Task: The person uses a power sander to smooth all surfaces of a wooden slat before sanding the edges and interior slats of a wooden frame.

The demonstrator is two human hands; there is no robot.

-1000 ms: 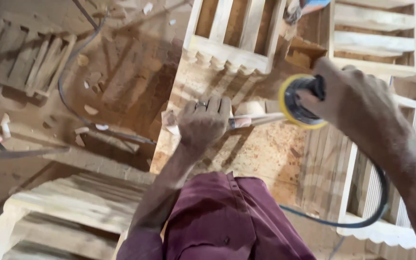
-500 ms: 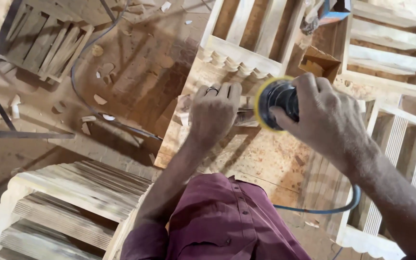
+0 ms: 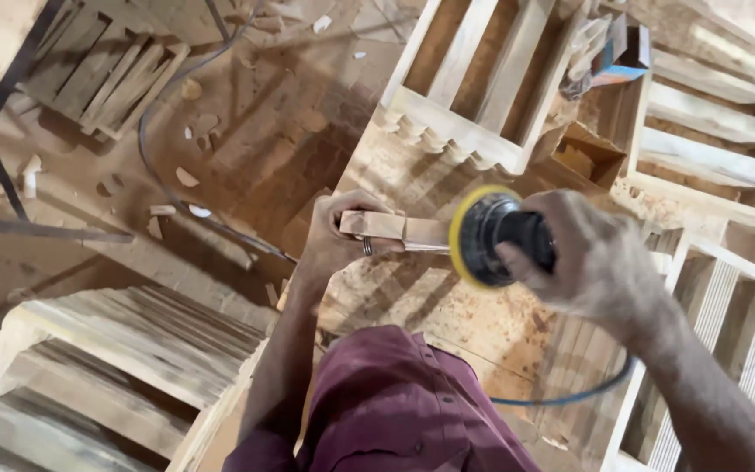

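Note:
My left hand [image 3: 329, 240] grips a short pale wooden piece [image 3: 395, 231] and holds it out level over the dusty workbench [image 3: 447, 306]. My right hand [image 3: 592, 258] is closed around a black power sander [image 3: 504, 238] with a yellow-rimmed round pad. The pad sits against the right end of the wooden piece. A blue cable [image 3: 570, 398] runs from the sander down past my right forearm. My maroon sleeve [image 3: 395, 411] fills the lower middle.
Pale slatted wooden frames stand at the top [image 3: 474, 87], right [image 3: 718, 157] and lower left [image 3: 107, 350]. A small open wooden box [image 3: 587, 153] and a blue box [image 3: 626, 52] lie near the back. Wood scraps and a dark cable [image 3: 155, 166] lie on the dusty floor.
My left hand turned and pulled the wooden piece left and up off the bench. The sander followed leftward, and its pad now meets the piece's end.

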